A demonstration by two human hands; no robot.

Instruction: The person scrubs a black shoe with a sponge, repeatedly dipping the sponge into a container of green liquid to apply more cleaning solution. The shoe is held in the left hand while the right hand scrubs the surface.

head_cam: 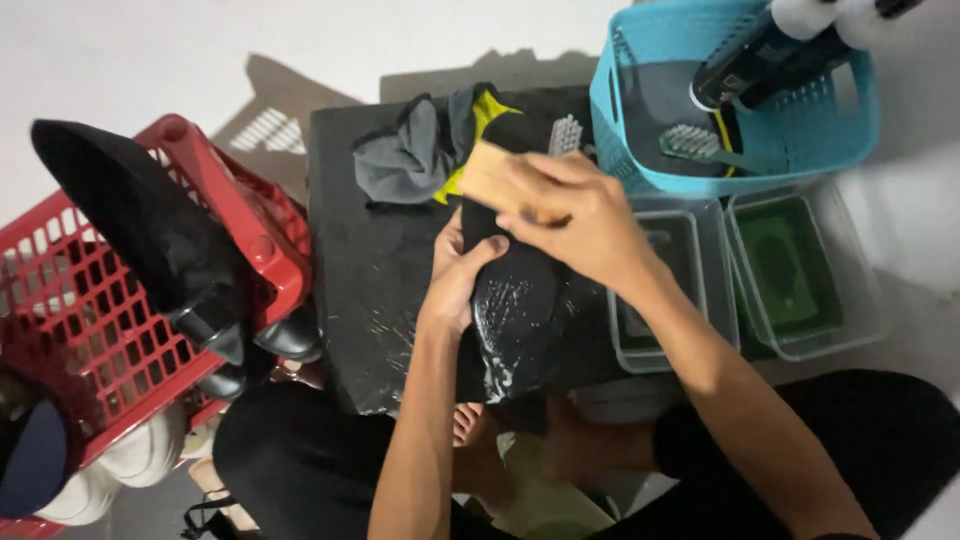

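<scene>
Right hand (580,215) is clamped around a wooden-backed brush (495,180), pressing it on the toe end of a black shoe (525,310) at the middle of the black tabletop (370,270), while the left hand (462,270) wraps closed around the shoe's side at nine o'clock. White suds streak the upper, so scrubbing looks well underway, rinsing not yet done. Grey cloth (400,155) lies at eleven o'clock, blue basket (610,110) at one o'clock.

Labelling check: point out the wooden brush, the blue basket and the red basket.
wooden brush (487,175): head view, bare wooden back.
blue basket (610,140): head view, left wall.
red basket (285,240): head view, right rim.
</scene>
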